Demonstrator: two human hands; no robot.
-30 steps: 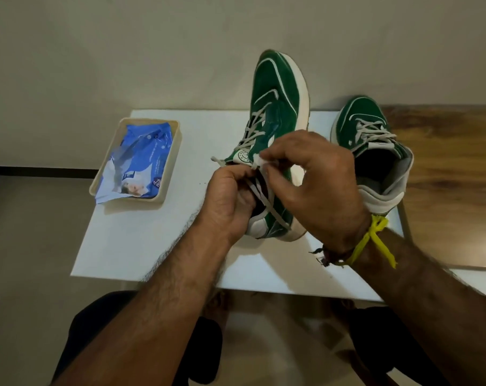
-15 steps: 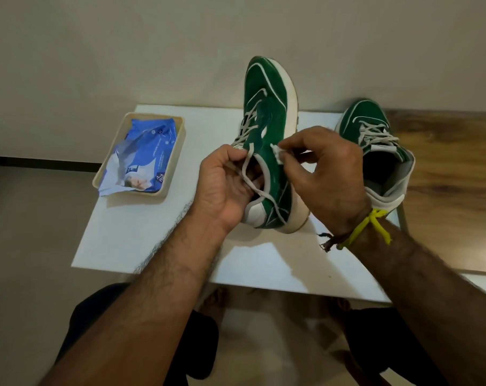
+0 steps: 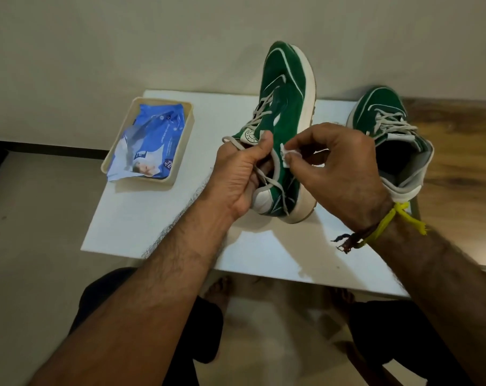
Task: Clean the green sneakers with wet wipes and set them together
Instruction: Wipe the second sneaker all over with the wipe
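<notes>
While my left hand [image 3: 240,174] clamps the collar of the raised green sneaker [image 3: 282,129], heel resting on the white surface [image 3: 158,218], my right hand [image 3: 339,171] pinches a small white wet wipe [image 3: 286,156] against its side, just beside that grip. Right of it stands the second sneaker [image 3: 389,135]; well left, the wipes packet [image 3: 150,143] lies in a beige tray [image 3: 119,151].

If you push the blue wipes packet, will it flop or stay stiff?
The crumpled blue wet-wipes packet would probably flop, since its foil looks creased and saggy. It likely slides little, because the shallow cream tray walls it in. It seems light.
</notes>
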